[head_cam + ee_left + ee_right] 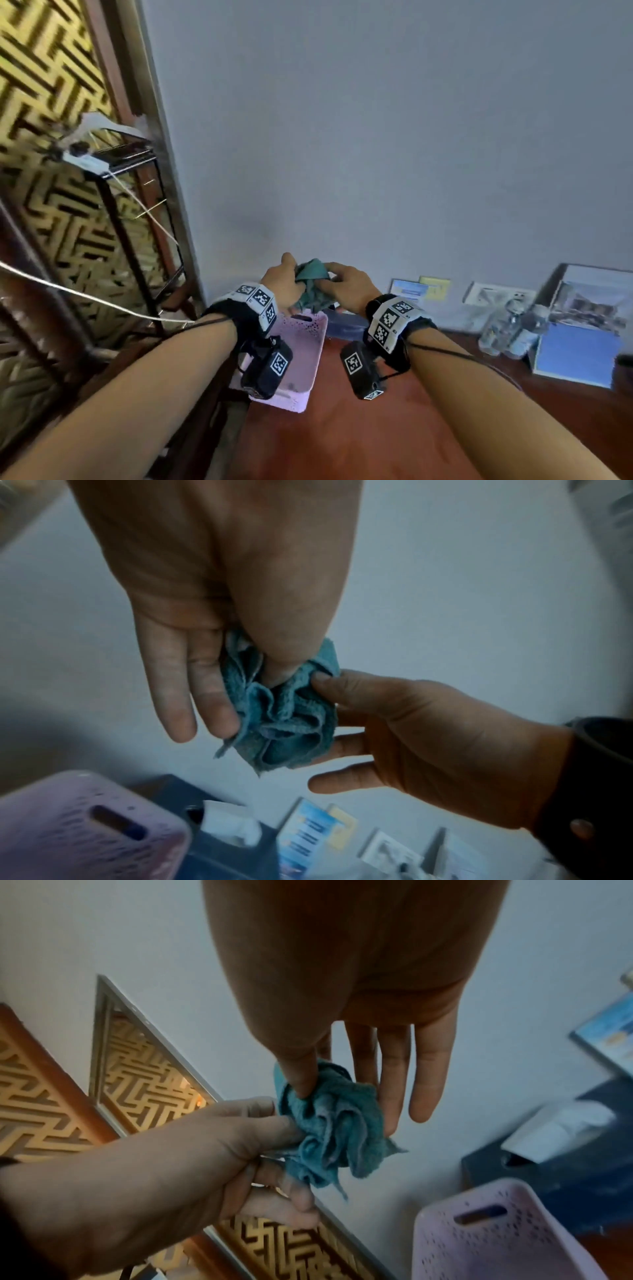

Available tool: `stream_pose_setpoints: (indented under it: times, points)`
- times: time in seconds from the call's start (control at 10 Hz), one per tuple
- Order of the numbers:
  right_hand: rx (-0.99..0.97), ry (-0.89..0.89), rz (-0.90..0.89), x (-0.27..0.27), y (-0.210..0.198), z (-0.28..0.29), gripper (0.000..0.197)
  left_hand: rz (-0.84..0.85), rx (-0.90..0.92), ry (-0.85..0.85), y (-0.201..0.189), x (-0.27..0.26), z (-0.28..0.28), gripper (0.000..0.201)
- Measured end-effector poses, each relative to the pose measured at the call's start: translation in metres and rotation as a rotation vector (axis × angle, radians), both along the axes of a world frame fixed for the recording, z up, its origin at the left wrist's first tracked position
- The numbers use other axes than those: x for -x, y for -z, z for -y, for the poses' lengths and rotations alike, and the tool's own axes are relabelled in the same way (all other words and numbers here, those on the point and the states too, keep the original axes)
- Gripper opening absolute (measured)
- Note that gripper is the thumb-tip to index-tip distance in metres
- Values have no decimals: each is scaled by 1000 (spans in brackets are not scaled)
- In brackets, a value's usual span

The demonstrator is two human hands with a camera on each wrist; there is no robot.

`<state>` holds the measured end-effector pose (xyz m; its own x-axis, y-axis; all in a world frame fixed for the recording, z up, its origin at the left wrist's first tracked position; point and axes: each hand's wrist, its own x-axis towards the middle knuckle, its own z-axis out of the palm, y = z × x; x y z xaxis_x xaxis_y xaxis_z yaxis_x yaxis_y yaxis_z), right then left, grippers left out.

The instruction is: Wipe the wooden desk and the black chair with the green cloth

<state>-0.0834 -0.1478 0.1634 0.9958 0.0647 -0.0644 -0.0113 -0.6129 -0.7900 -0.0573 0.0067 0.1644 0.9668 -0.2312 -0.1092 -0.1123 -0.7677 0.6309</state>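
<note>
Bunching the green cloth [312, 285] between your left hand [282, 282] and right hand [347, 284], both pinching it, you next lower it to the desk [359, 411].

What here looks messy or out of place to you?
Only the green cloth: it is crumpled into a wad, pinched between the left hand and right hand above the pink basket, not touching the wooden desk. Nothing looks spilled or broken.

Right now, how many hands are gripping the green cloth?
2: the left hand pinches the green cloth's left side, the right hand its right side, above the pink basket.
</note>
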Motion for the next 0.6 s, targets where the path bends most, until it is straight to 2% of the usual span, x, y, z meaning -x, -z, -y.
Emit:
stream_pose_setpoints:
  times: [0.1, 0.2, 0.3, 0.4, 0.5, 0.6]
  points:
    - [104, -49, -34, -36, 38, -11, 34, -3, -151, -102, 36, -24, -16, 35]
    - [244, -118, -117, -64, 84, -17, 32, -86, -168, -205, 79, -37, -25, 44]
    - [299, -185, -282, -75, 123, -20, 32, -181, -145, -328, 115, -42, -30, 45]
    - [332, -261, -398, -84, 146, -18, 30, -215, -174, -345, 133, -47, -34, 26]
    - [271, -170, -411, -94, 149, -13, 34, -227, -185, -358, 132, -54, -35, 12]
    - [251, -158, -348, -109, 145, -5, 33, -204, -140, -389, 128, -67, -30, 19]
